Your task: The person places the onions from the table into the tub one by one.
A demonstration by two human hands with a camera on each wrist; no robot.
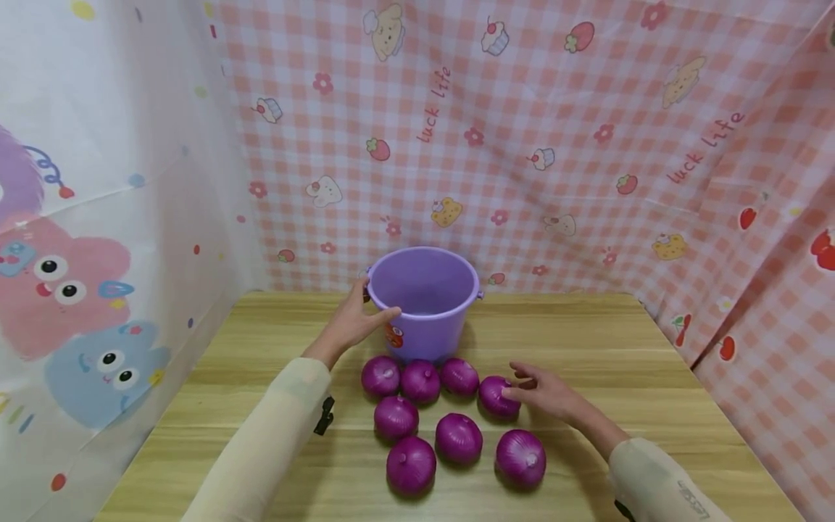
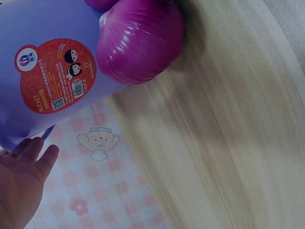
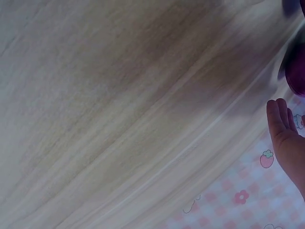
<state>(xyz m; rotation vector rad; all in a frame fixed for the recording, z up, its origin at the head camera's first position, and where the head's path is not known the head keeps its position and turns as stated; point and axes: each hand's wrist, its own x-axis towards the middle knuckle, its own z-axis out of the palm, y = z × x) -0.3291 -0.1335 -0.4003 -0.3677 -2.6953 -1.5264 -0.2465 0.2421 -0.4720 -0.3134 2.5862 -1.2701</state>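
A purple plastic bucket point(image 1: 430, 335) stands upright near the back of the table, and its visible inside holds nothing. My left hand point(image 1: 352, 319) grips its left side, the thumb lying along the front rim and the fingers around by the handle knob. In the left wrist view those fingers are at the rim, beside a red label point(image 2: 57, 78). Several purple-red onions lie in front of the bucket. My right hand point(image 1: 548, 395) is at the rightmost onion of the back row point(image 1: 497, 400), fingers spread, thumb overlapping its right side; in the right wrist view the fingers extend beside an onion point(image 3: 297, 71).
Three onions sit right against the bucket's foot, one of them a large onion point(image 2: 143, 43) in the left wrist view. A front-right onion point(image 1: 520, 459) lies nearest my right forearm. Behind the wooden table point(image 1: 567, 326) hangs a pink checked cloth point(image 1: 509, 181).
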